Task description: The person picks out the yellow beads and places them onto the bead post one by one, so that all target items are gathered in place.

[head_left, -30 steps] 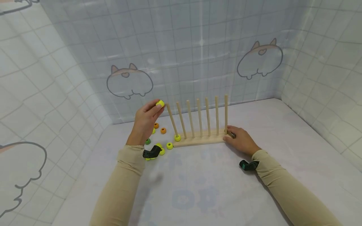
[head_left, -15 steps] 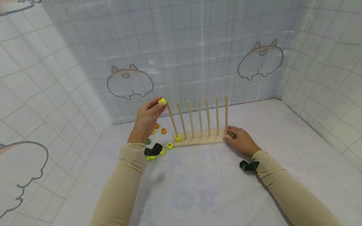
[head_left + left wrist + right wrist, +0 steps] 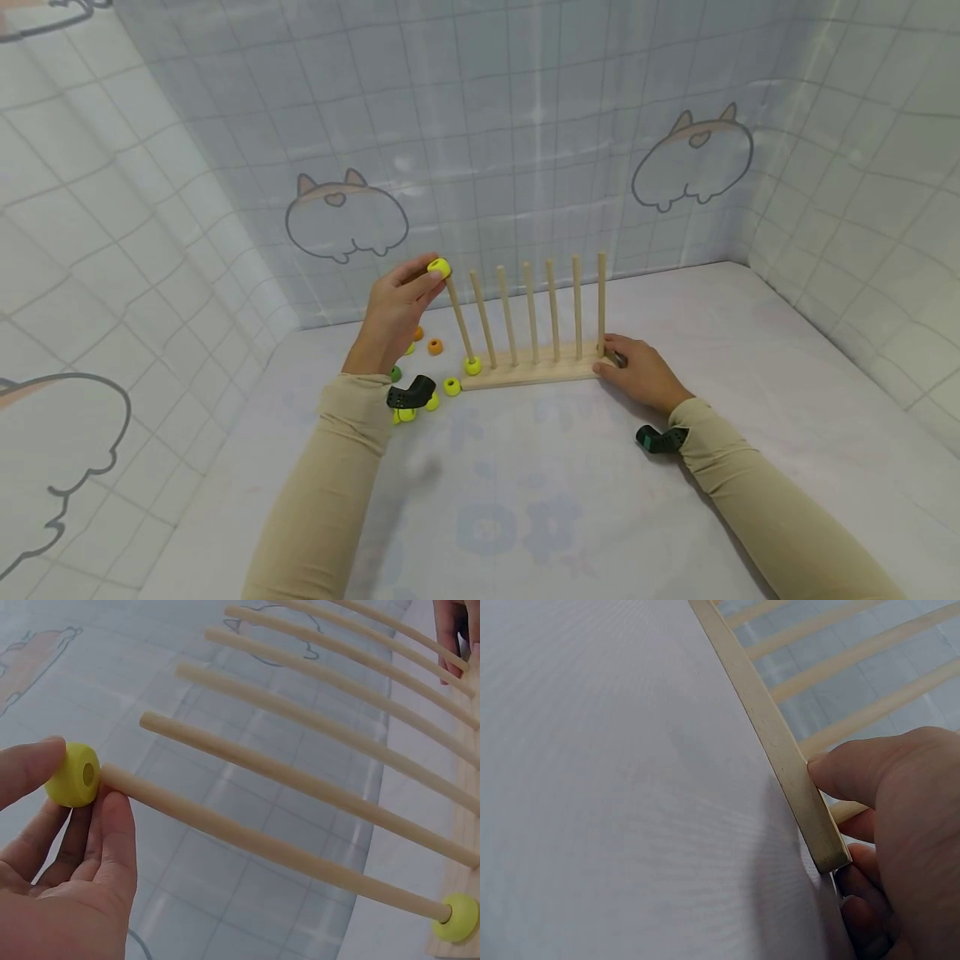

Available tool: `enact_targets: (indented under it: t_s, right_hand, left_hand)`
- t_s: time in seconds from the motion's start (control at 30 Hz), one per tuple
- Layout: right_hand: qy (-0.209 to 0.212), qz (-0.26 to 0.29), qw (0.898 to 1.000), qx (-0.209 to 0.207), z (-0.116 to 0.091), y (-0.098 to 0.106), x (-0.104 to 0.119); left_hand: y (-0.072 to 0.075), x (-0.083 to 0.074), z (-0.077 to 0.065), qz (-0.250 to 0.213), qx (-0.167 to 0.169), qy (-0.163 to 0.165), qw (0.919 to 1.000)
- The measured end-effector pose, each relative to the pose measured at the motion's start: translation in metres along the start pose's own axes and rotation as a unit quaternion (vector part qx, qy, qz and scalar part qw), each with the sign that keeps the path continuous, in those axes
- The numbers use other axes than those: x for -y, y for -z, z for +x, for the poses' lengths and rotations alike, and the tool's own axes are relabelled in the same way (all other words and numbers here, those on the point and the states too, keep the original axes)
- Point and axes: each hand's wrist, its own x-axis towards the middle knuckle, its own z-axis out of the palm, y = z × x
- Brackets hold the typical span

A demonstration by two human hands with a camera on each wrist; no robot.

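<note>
My left hand point(image 3: 396, 312) pinches a yellow bead point(image 3: 439, 267) between thumb and fingers, at the top of the leftmost wooden peg point(image 3: 460, 321). In the left wrist view the hole of the bead point(image 3: 73, 776) faces the peg's tip; whether they touch I cannot tell. Another yellow bead point(image 3: 472, 366) sits at the foot of that same peg. Several more upright pegs stand in a row on the wooden base point(image 3: 536, 375). At its right end my right hand point(image 3: 641, 372) grips the base, thumb on the near side; some fingers are hidden in the right wrist view.
Left of the base lie loose beads: a yellow one point(image 3: 452, 386) near its corner, an orange one point(image 3: 435, 346) farther back, a green one point(image 3: 395, 374) partly behind the left wrist, and several others. A tile-patterned backdrop point(image 3: 510, 150) rises behind the pegs.
My left hand has moved slightly right and up, bringing the yellow bead to the leftmost peg's top and turning its hole into sight. The right hand has stayed on the base.
</note>
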Motion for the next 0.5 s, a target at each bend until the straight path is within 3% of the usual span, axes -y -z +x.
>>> enact_targets:
  t_s: [0.5]
  right_hand:
    - [0.008,0.005,1.000,0.000,0.0002,0.0003,-0.0016]
  left_hand:
    - [-0.0009,-0.0026,-0.0008,0.031,0.010,0.005,0.9995]
